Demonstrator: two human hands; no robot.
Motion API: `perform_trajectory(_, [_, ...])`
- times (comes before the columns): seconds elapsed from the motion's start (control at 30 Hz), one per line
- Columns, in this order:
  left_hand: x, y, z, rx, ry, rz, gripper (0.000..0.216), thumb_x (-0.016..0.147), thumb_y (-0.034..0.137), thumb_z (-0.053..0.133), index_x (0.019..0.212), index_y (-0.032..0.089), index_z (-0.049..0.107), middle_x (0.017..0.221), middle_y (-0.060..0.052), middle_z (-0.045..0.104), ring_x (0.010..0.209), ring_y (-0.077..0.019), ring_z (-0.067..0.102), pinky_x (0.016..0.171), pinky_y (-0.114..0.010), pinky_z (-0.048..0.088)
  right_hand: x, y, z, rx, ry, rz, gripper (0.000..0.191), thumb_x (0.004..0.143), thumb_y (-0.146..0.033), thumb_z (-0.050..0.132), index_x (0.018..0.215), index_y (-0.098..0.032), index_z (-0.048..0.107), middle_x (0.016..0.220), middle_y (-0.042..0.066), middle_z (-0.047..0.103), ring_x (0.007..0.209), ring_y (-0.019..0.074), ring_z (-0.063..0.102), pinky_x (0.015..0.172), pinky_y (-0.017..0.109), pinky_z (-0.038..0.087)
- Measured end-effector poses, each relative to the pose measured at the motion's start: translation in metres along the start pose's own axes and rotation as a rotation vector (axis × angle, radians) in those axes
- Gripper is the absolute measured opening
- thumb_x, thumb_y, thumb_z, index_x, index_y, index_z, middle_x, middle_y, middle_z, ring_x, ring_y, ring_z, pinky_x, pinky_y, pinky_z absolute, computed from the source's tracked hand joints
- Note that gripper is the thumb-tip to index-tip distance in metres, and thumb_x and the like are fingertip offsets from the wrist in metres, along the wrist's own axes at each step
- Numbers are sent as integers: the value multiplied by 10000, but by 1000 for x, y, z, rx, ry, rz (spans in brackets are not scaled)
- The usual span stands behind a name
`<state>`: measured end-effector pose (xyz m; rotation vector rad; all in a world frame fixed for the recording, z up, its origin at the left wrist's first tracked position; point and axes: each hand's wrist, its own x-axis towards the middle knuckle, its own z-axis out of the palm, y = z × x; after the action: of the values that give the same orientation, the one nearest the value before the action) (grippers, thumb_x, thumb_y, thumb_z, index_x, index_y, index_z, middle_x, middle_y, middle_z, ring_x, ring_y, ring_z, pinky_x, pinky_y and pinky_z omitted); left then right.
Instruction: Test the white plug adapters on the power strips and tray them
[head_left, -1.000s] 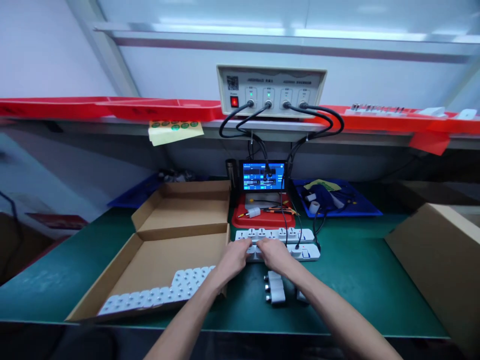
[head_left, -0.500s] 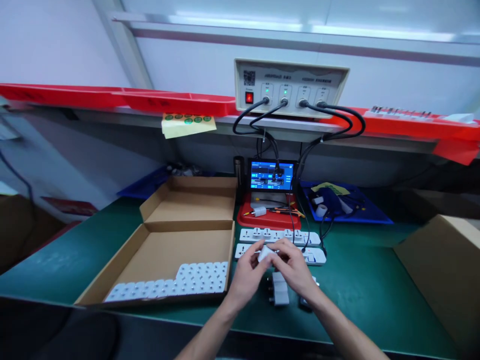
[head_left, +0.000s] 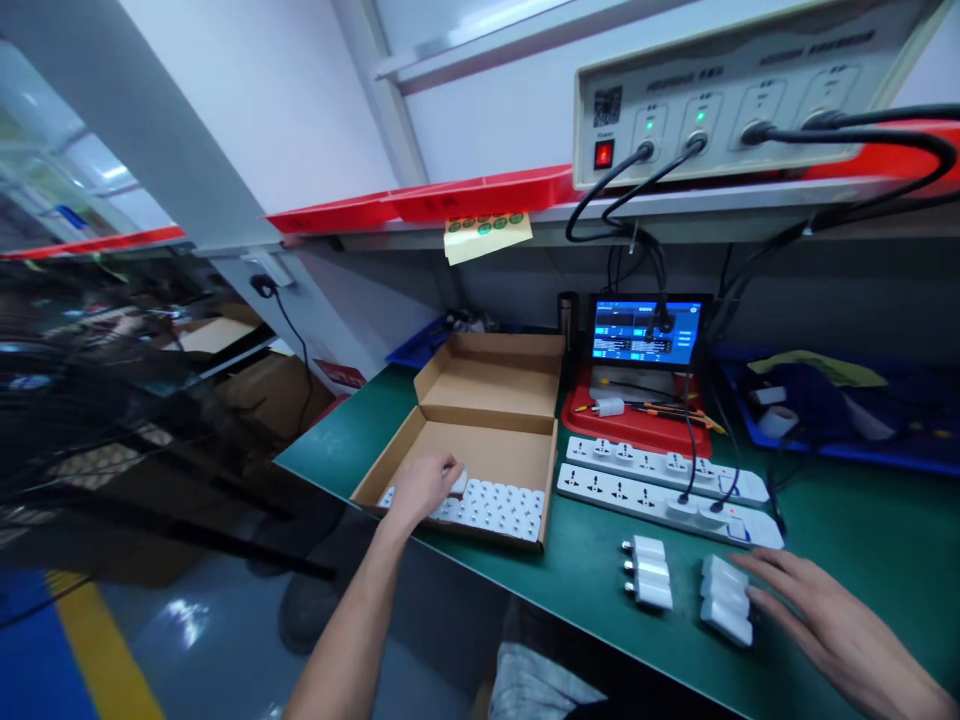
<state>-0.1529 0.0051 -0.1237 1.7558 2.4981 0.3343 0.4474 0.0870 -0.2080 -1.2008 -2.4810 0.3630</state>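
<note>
My left hand [head_left: 422, 485] reaches into the open cardboard box [head_left: 487, 395] and curls around a white adapter [head_left: 456, 481] above the rows of white adapters [head_left: 499, 507] packed at the box's near edge. My right hand [head_left: 829, 618] lies open on the green mat, fingertips touching a stack of white adapters [head_left: 726, 599]. Another group of three white adapters [head_left: 647, 584] lies just left of it. Two white power strips [head_left: 660, 482] run side by side behind these, with cables plugged in at their right end.
A small blue screen [head_left: 645, 331] stands behind a red tray [head_left: 637, 420] with tools. A tester box [head_left: 750, 95] with cables sits on the shelf above. A blue tray [head_left: 840, 410] is at right. The table edge drops to the floor at left.
My hands left the power strip and parted: the left carried a white adapter over to the box, the right dropped to the adapters on the mat. The view swung left.
</note>
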Motion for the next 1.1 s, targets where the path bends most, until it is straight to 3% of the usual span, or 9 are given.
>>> perform_trajectory(0.17, [1,-8,11,-91,-247,60,624,1130,561,254,878,205,700,936,-130,787,919,-286,737,797,-345,452,-4,-5,13,18,-170,11,525,1088,-673,427,1466,-451,716,1450,61,741,1233,341,759,1011,492,664])
perform_trajectory(0.3, [5,14,19,81,-202,91,630,1124,573,295,998,186,775,1119,-186,796,1089,-365,728,949,-445,500,12,-31,2,25,-180,89,505,1140,-540,369,1354,-299,758,1348,122,767,1203,309,735,1056,470,597])
perform_trajectory(0.4, [1,58,44,132,57,246,528,1113,543,406,1231,164,754,1312,-206,749,1233,-393,672,1054,-523,511,25,-44,-10,-111,-205,142,330,1103,-335,455,1248,-238,735,1163,131,785,1076,295,725,976,429,567])
perform_trajectory(0.47, [-15,102,69,34,181,461,513,1113,523,452,1359,143,694,1369,-211,725,1263,-370,658,1091,-519,522,30,-48,-18,-199,-224,182,233,1036,-230,543,1189,-218,719,1067,120,775,1043,295,709,927,392,544])
perform_trajectory(0.6, [-75,192,114,-44,235,932,525,1089,449,567,1540,180,563,1489,-195,667,1366,-379,608,1082,-518,522,37,-58,-32,-113,-152,171,264,1028,-190,562,1256,-201,696,1149,122,755,1080,285,703,929,374,539])
perform_trajectory(0.7, [-108,229,135,-18,257,1134,459,1073,238,569,1518,129,562,1438,-196,683,1324,-354,622,1016,-474,518,52,-77,-30,66,-30,68,397,1076,-213,516,1463,-220,607,1304,126,718,1170,264,693,1023,387,541])
perform_trajectory(0.93, [-126,223,138,-33,231,1175,184,994,103,564,1148,130,661,914,-97,648,849,-273,604,684,-396,451,119,-135,7,-124,-149,51,526,1013,-62,502,1508,-223,580,1373,126,680,1038,230,726,889,307,540])
perform_trajectory(1.0, [-125,215,129,-115,173,1101,122,998,111,565,1070,165,648,892,-80,647,829,-266,589,686,-395,468,133,-143,12,-213,-206,71,561,966,-8,508,1478,-219,595,1350,126,693,1014,231,738,846,291,520])
perform_trajectory(1.1, [-110,198,111,-304,124,961,165,1036,155,557,1171,183,648,959,-84,701,865,-263,616,739,-390,529,146,-146,15,-278,-257,78,558,896,36,515,1387,-199,636,1293,131,716,1001,257,754,824,304,510])
